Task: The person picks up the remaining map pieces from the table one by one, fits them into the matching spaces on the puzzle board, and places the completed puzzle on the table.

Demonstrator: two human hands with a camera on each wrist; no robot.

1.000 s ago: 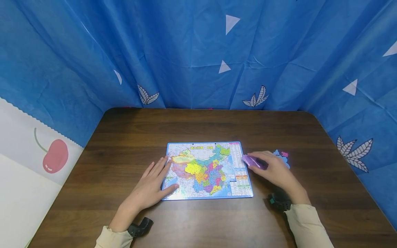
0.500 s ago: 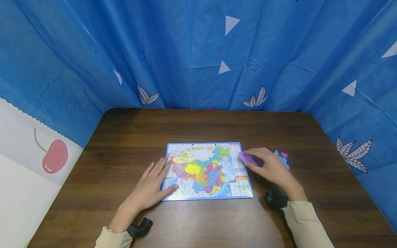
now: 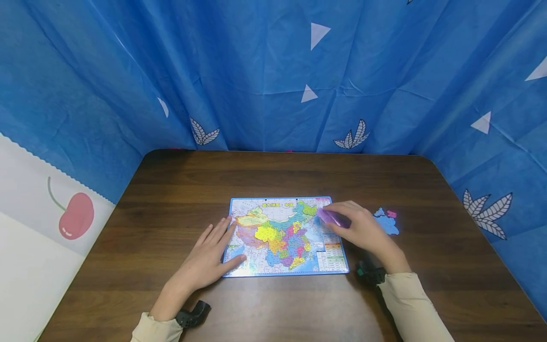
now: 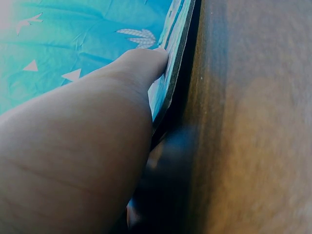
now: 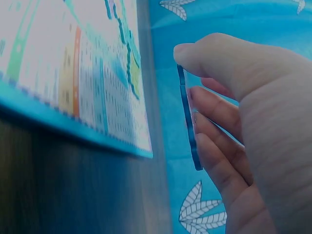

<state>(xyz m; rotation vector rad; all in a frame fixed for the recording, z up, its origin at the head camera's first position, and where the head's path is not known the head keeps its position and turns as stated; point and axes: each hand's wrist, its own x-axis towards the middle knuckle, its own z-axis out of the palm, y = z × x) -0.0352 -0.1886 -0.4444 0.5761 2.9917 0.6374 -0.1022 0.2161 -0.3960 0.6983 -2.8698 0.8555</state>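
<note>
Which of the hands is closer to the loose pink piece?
Right. The right hand is just left of the pink piece; the left hand is farther, on the left edge of the map board.

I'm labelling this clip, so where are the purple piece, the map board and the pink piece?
Purple piece (image 3: pixel 331 218): head view, on its surface showing between finger and thumb.
Map board (image 3: pixel 335 260): head view, on the printed panel near its lower right corner.
Pink piece (image 3: pixel 391 214): head view, middle of its upper face.
</note>
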